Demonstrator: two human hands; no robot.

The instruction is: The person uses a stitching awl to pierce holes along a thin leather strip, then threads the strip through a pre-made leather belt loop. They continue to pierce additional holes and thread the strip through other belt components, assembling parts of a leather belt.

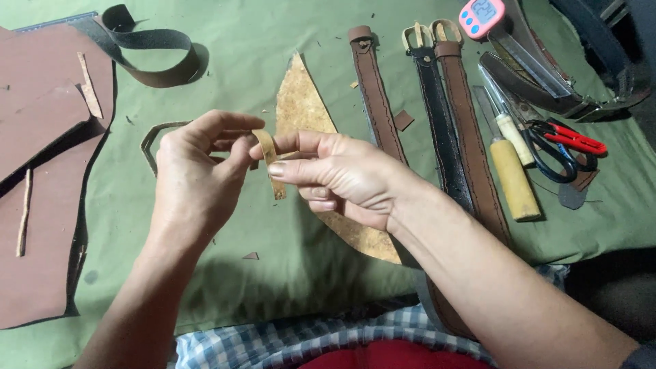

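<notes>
Both hands pinch one narrow tan leather strip: right hand closed on its bent top, left hand at nine o'clock, long axis pointing six.

green cloth covers worktop, dim shadow at right edge

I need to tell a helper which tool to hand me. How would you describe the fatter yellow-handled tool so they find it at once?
Start at the green cloth and go to its right side, just past the three belt straps lying side by side. Two handled tools lie there beside the red-handled scissors. Take the yellow-handled tool nearer the straps: its handle is thicker and deeper yellow than that of the slim cream-handled tool next to it.
</notes>
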